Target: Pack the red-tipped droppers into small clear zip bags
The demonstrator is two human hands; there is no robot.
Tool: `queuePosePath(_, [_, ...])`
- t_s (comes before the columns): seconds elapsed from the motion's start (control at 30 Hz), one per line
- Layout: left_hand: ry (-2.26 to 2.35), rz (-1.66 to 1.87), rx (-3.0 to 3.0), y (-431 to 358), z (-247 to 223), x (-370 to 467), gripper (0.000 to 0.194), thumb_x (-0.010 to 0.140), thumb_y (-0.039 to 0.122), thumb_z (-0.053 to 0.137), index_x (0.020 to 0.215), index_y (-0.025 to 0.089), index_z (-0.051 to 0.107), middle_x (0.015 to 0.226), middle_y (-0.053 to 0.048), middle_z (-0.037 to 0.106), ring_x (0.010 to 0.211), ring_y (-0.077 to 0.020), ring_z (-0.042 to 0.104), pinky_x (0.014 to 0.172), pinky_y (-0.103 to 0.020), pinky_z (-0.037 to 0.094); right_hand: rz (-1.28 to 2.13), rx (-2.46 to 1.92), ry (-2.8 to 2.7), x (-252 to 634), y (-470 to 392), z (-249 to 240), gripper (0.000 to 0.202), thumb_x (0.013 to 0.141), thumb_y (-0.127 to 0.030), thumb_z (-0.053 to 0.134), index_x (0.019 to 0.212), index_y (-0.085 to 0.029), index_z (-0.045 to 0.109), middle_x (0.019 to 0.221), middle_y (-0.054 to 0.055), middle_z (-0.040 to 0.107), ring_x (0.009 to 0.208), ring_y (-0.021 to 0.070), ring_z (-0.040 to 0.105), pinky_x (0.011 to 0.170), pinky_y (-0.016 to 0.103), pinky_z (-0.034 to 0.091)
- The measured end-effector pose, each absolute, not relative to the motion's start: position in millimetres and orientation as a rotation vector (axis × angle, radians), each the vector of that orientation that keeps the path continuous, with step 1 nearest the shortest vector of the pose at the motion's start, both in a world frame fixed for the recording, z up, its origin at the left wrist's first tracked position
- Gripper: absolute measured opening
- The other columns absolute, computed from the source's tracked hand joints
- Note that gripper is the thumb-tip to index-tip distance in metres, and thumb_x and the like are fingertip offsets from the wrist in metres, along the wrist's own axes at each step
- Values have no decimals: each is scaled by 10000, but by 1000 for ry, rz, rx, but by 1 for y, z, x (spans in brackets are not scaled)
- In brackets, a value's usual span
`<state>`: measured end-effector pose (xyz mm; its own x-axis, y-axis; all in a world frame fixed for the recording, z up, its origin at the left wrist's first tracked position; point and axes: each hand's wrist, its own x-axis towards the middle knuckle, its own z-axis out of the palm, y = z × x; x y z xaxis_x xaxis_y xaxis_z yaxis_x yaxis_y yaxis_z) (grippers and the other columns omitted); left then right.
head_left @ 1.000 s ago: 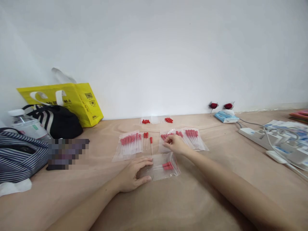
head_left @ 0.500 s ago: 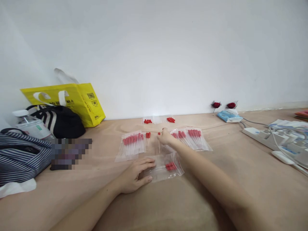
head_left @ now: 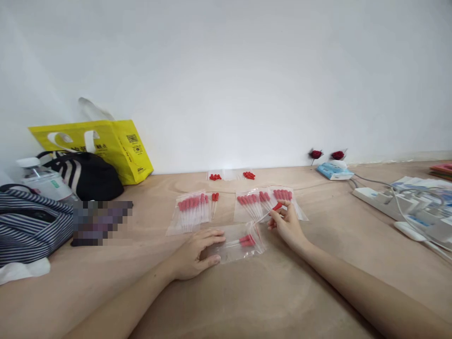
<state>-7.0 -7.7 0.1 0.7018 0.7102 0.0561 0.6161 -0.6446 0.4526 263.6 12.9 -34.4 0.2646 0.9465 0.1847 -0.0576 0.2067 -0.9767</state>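
My right hand (head_left: 285,221) pinches a dropper (head_left: 278,206) by its red bulb, its thin pale stem pointing left, near the mouth of a clear zip bag (head_left: 231,254). Inside that bag lie a few droppers (head_left: 247,240) with red bulbs. Flat on the bag's left end rests my left hand (head_left: 197,252), thumb and fingers apart. Beyond it, two loose droppers (head_left: 215,197) lie side by side. To their left a filled bag of droppers (head_left: 190,212) lies flat, and more filled bags (head_left: 250,207) are on the right, partly behind my right hand.
Against the wall lie more red-bulbed pieces (head_left: 249,175) in clear bags. On the left stand a yellow bag (head_left: 116,150), a black bag (head_left: 95,176), a plastic bottle (head_left: 49,183) and a striped bag (head_left: 31,226). At right are a tissue pack (head_left: 334,172) and power strips with cables (head_left: 381,202).
My right hand has come back and to the right from the loose droppers, bringing one dropper to the bag's mouth. The left hand stays on the bag.
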Motion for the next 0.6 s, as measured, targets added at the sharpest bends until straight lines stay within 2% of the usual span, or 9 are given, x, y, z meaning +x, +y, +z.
queuePosePath(0.13, [1041, 355, 2508, -9, -1, -8, 488, 809, 363, 492, 1265, 248, 365, 1321, -53, 405, 1207, -242, 365, 997, -421, 312, 1034, -1048, -1108, 250, 5, -31, 409, 703, -468, 531, 950, -234, 305, 663, -70, 534, 430, 78, 510, 425, 225, 442])
queuePosePath(0.2, [1036, 373, 2507, -9, -1, -8, 527, 815, 367, 485, 1295, 247, 306, 1341, -53, 376, 1216, -235, 354, 1006, -410, 306, 1112, -1034, -1187, 247, 0, -29, 392, 728, -512, 489, 934, -233, 306, 584, -86, 525, 368, 72, 475, 371, 198, 395])
queuePosePath(0.33, [1030, 369, 2514, -8, -1, -8, 520, 824, 366, 475, 1296, 241, 297, 1356, -55, 353, 1226, -228, 341, 1015, -403, 296, 1248, -1015, -1438, 247, -6, -30, 397, 763, -584, 396, 915, -223, 330, 338, -144, 363, 235, 68, 317, 272, 151, 194])
queuePosePath(0.43, [1032, 374, 2523, -8, -1, -7, 511, 821, 366, 480, 1286, 233, 314, 1346, -61, 366, 1220, -231, 349, 1012, -406, 298, 1284, -1042, -1538, 248, -3, -32, 403, 757, -592, 410, 895, -216, 363, 302, -157, 286, 225, 60, 274, 275, 149, 145])
queuePosePath(0.5, [1042, 373, 2521, -8, 0, -6, 505, 819, 360, 483, 1280, 229, 324, 1338, -63, 378, 1212, -232, 358, 1008, -405, 303, 1281, -1081, -1560, 247, 0, -33, 390, 742, -573, 459, 873, -210, 402, 335, -145, 315, 240, 50, 278, 278, 151, 151])
queuePosePath(0.6, [1051, 366, 2515, -8, -1, -6, 508, 816, 359, 485, 1280, 229, 324, 1336, -63, 379, 1208, -232, 363, 1005, -401, 308, 1274, -1161, -1583, 245, 3, -33, 373, 696, -541, 538, 782, -181, 495, 439, -85, 449, 288, 40, 320, 293, 163, 209])
